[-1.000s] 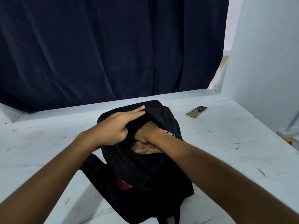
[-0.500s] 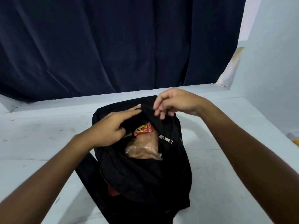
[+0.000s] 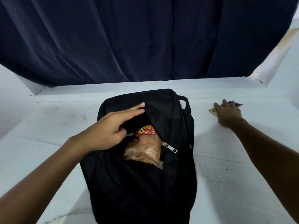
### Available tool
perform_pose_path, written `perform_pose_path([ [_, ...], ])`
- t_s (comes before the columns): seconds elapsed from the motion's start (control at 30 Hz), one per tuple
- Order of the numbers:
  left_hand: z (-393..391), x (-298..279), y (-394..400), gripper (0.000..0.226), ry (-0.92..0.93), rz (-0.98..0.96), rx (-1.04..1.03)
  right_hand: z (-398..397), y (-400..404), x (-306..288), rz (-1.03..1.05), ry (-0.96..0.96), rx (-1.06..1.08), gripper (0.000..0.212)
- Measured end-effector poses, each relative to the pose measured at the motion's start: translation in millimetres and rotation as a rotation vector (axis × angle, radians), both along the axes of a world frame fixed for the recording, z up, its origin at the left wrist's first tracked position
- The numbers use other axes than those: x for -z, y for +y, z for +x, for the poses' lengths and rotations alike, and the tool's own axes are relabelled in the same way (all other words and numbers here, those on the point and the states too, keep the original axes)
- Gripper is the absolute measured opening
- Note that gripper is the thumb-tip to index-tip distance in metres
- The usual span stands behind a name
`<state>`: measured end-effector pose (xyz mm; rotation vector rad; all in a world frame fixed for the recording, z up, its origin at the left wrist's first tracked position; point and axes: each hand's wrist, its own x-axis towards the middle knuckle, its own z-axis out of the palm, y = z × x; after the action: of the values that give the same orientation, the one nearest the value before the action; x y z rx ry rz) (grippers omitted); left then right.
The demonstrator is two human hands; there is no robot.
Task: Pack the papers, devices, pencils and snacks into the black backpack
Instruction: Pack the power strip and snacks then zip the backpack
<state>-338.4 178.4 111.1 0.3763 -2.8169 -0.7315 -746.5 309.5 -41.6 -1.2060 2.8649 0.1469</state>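
The flat yellow-and-dark snack wrapper (image 3: 213, 111) lies near the white tabletop's (image 3: 226, 159) far edge, right of the black fabric backpack (image 3: 145, 191), long axis along that edge. The right hand (image 3: 229, 113) lies flat on it, fingers spread; the left hand (image 3: 111, 128) grips the pocket's flap.

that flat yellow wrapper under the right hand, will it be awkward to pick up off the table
Probably a bit. The yellow wrapper lies flat on the white table, so the right hand may need to slide or pinch an edge. It looks thin and light, likely floppy once lifted. If it is foil, it could skid when pushed.
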Motion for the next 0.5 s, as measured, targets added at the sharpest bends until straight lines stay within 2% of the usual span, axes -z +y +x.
perform_pose_path([
  [0.13, 0, 0, 1, 0.081, -0.015, 0.015, -0.024, 3, -4, 5, 0.004, 0.167, 0.013, 0.043],
  [0.3, -1, 3, 1, 0.082, -0.044, 0.017, -0.008, 23, -3, 8, -0.091, 0.266, -0.014, 0.038],
  [0.37, 0, 2, 1, 0.082, -0.04, 0.02, -0.011, 39, -3, 2, -0.231, 0.219, -0.05, 0.039],
  [0.5, -1, 1, 2, 0.081, -0.04, -0.005, -0.01, 85, -10, -38, -0.783, -0.097, -0.04, 0.034],
])
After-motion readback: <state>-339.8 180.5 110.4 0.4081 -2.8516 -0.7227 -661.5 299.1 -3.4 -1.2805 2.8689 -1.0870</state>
